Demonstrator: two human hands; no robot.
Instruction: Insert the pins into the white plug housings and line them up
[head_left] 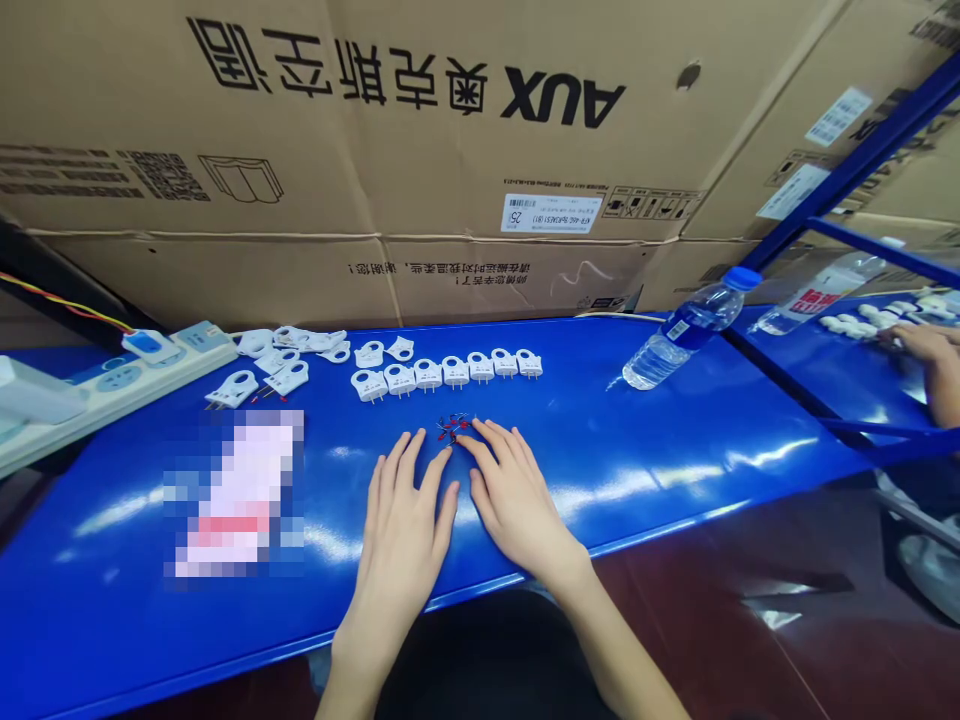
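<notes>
Small red parts (453, 428) are lying jumbled, sharing no long axis, just beyond the left hand (405, 520). The right hand (517, 497) is resting nearer; both are showing loosely spread fingers.

Tiny parts with red bodies and thin dark leads (453, 428) lie in a loose, tangled cluster right by my left hand (405, 505) and right hand (519, 497); they point every which way, and I cannot tell whether I touch the nearest; farther off, seven white plastic plugs with ring-shaped grips (455, 372) sit in a row, pins facing me.
</notes>
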